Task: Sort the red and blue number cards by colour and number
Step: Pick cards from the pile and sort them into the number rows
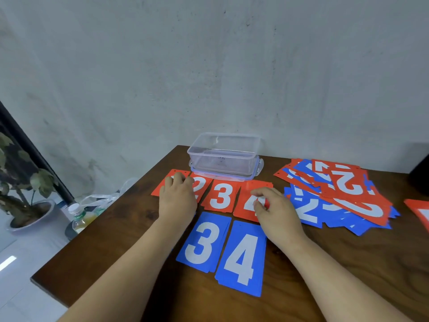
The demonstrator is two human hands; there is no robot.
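Observation:
A row of red number cards lies on the brown table (348,263): a leftmost red card (162,185) mostly under my left hand (177,198), a red 2 (201,187), a red 3 (220,197) and a red 4 (249,201). My left hand rests on the leftmost card and the red 2, its fingers slightly bent. My right hand (275,211) lies over the red 4, fingertips curled down onto it. Nearer me lie a blue 3 (203,242) and a blue 4 (241,257). A mixed heap of red and blue cards (336,194) sits at the right.
An open transparent plastic box (224,156) stands on its lid behind the red row. Another red card (417,211) pokes in at the right edge, below a dark object (420,173). Off the table's left edge are a bottle (80,217), a bag and a potted plant (23,194).

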